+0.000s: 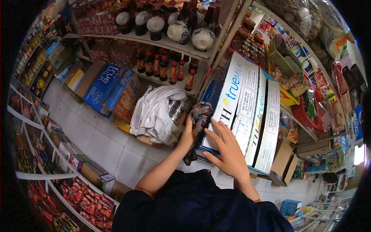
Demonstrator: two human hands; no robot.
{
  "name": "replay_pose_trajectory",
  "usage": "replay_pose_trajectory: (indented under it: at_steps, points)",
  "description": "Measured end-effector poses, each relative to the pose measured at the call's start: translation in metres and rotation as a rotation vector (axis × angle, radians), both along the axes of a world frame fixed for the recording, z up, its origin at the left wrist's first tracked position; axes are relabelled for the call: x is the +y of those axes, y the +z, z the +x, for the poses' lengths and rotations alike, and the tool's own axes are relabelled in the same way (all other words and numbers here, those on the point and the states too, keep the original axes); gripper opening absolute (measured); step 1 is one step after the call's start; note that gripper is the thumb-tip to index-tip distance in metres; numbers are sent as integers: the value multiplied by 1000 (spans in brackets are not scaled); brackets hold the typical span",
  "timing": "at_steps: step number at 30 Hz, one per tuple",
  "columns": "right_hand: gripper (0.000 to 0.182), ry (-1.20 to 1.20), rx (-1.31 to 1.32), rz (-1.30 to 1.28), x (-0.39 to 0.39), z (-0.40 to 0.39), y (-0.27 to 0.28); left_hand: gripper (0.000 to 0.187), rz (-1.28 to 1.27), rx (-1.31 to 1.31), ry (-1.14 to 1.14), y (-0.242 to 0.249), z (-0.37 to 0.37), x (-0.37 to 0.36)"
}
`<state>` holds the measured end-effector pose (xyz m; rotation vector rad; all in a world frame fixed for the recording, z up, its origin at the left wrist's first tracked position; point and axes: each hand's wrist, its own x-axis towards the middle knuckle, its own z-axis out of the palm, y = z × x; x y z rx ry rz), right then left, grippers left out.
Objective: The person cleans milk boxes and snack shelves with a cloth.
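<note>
My left hand (188,134) is closed around a dark, patterned cloth (201,116), which bunches up above the fingers and hangs down below them. The cloth is against the left side of a large white TH true MILK carton (236,83). My right hand (228,150) lies on the carton's near end with its fingers spread, holding nothing. Beside that carton, on the right, stands another white milk carton (266,127). A crumpled white cloth (158,112) lies to the left of my hands, over a box whose contents are mostly hidden.
Blue true MILK box (102,87) and an orange-brown NUVI box (124,94) stand on the left floor. Behind are shelves (166,40) with sauce bottles (163,67). An open cardboard box (284,160) sits at right; a glass case (46,177) of red packets stands lower left.
</note>
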<state>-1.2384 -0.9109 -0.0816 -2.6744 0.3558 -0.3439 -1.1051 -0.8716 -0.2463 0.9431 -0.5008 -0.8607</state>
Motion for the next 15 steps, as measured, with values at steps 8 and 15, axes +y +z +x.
replay_pose_trajectory:
  at_steps: [8, 15]
  points:
    - [49, -110, -47, -119, 1, 5, -7, 56, -26, -259, 52, -87, 16, -38]
    - [47, -150, -47, -140, 3, 8, -5, 57, -301, -323, 13, 53, 44, -100]
